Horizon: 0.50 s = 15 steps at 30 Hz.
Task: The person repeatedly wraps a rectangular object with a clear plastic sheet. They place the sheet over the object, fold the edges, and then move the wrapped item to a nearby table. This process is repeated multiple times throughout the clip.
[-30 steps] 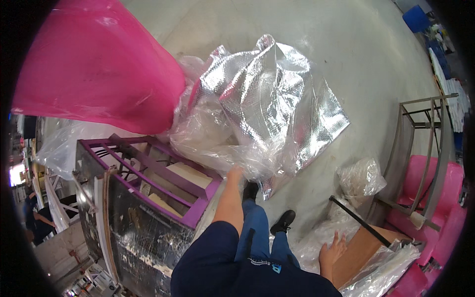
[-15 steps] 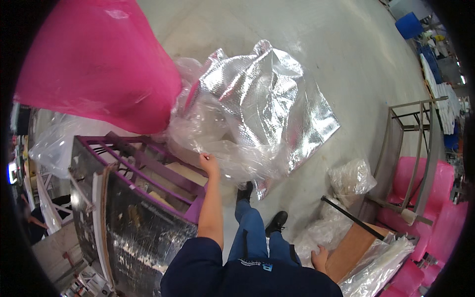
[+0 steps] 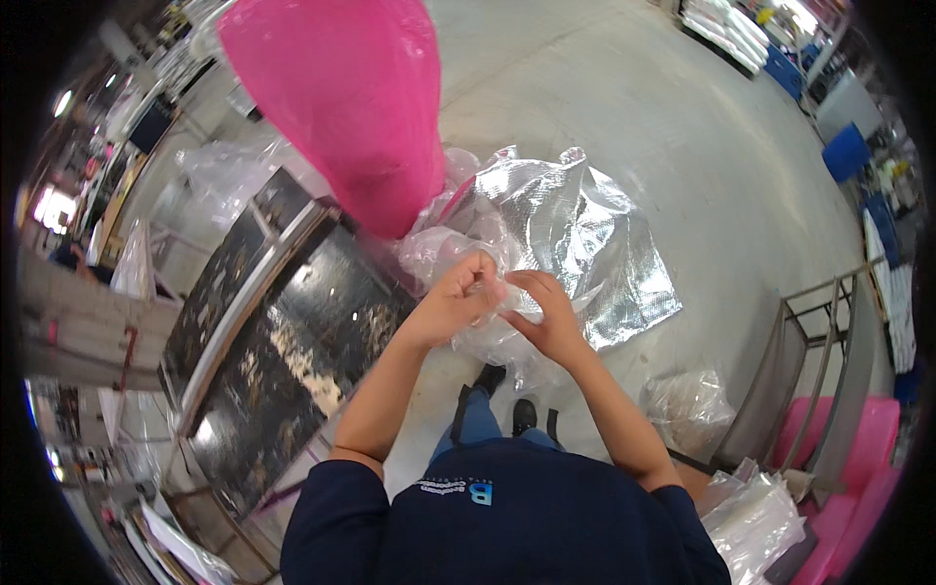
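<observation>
In front of my body both hands are raised, close together, at a crumpled clear plastic sheet point(image 3: 507, 356). My left hand point(image 3: 464, 298) is closed, pinching a gathered bit of the plastic. Beside it my right hand point(image 3: 552, 320) grips the same plastic between curved fingers and thumb. Part of the grip is hidden behind the fingers. The plastic hangs below the hands. Beyond them a silver bubble-foil sheet point(image 3: 624, 278) lies spread and wrinkled on the floor, partly under the plastic.
A large pink plastic-wrapped shape point(image 3: 351, 107) stands ahead left. Next to it is a scuffed black panel unit point(image 3: 302, 322). To the right are a bundle of clear plastic point(image 3: 690, 405), a metal frame point(image 3: 829, 331), pink pieces point(image 3: 873, 458) and folded plastic point(image 3: 756, 522).
My right hand has come up from beside the cardboard at lower right to the plastic near my left hand. The plastic is lifted, and the view has shifted.
</observation>
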Each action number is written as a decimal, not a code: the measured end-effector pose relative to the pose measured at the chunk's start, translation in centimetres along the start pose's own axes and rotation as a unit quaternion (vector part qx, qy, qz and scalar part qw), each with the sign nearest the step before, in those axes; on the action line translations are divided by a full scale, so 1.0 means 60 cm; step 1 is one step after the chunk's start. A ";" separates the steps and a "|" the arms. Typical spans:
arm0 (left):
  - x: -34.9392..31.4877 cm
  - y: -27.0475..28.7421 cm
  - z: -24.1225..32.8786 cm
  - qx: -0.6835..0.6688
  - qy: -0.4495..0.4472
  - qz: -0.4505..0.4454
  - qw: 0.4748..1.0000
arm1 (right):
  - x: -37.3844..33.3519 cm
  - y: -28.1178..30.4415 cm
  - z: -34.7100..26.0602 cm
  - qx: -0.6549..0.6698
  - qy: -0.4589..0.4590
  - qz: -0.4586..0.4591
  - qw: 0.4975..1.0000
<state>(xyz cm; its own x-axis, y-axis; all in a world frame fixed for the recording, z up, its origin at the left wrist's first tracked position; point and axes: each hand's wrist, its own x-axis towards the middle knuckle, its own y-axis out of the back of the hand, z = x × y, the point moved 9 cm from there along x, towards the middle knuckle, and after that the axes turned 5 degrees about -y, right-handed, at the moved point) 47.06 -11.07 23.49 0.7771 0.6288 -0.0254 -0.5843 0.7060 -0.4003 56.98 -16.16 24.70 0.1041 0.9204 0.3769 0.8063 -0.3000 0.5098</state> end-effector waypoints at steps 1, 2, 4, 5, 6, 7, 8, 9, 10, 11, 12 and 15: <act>-0.030 -0.022 0.020 0.101 -0.065 -0.011 0.993 | -0.010 -0.016 -0.014 0.009 0.012 -0.035 0.999; -0.058 -0.048 0.048 0.203 -0.127 -0.019 0.971 | -0.020 -0.027 -0.029 0.019 0.023 -0.069 0.997; -0.123 -0.045 0.098 0.396 -0.116 0.073 0.908 | -0.028 -0.003 -0.045 0.076 -0.003 -0.044 0.996; -0.155 -0.045 0.121 0.480 -0.095 0.117 0.864 | -0.028 0.012 -0.054 0.105 -0.019 -0.030 0.994; -0.186 -0.028 0.148 0.565 -0.082 0.185 0.800 | -0.024 0.036 -0.085 0.069 0.032 0.015 0.997; -0.218 -0.011 0.172 0.617 -0.087 0.254 0.740 | -0.022 0.059 -0.123 0.032 0.080 0.058 0.995; -0.248 -0.007 0.202 0.681 -0.153 0.283 0.658 | -0.018 0.074 -0.163 0.049 0.083 0.064 0.993; -0.284 0.014 0.213 0.702 -0.187 0.301 0.618 | -0.013 0.084 -0.216 0.072 0.090 0.069 0.991; -0.305 0.021 0.226 0.710 -0.156 0.333 0.601 | -0.017 0.099 -0.265 0.015 0.124 0.107 0.986; -0.326 0.027 0.238 0.717 -0.126 0.360 0.583 | -0.024 0.110 -0.309 -0.043 0.157 0.148 0.976; -0.355 0.040 0.247 0.716 -0.128 0.381 0.571 | -0.020 0.110 -0.331 -0.051 0.127 0.127 0.982; -0.447 0.101 0.284 0.700 -0.124 0.432 0.555 | -0.023 0.122 -0.363 -0.067 0.064 0.099 0.991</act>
<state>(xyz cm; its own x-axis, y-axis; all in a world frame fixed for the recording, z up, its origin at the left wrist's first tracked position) 18.70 -18.11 37.36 0.1117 0.8329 0.5420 -0.4582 -0.4408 0.7719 50.06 -25.11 44.79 0.1703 0.8034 0.5706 0.6920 -0.5097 0.5112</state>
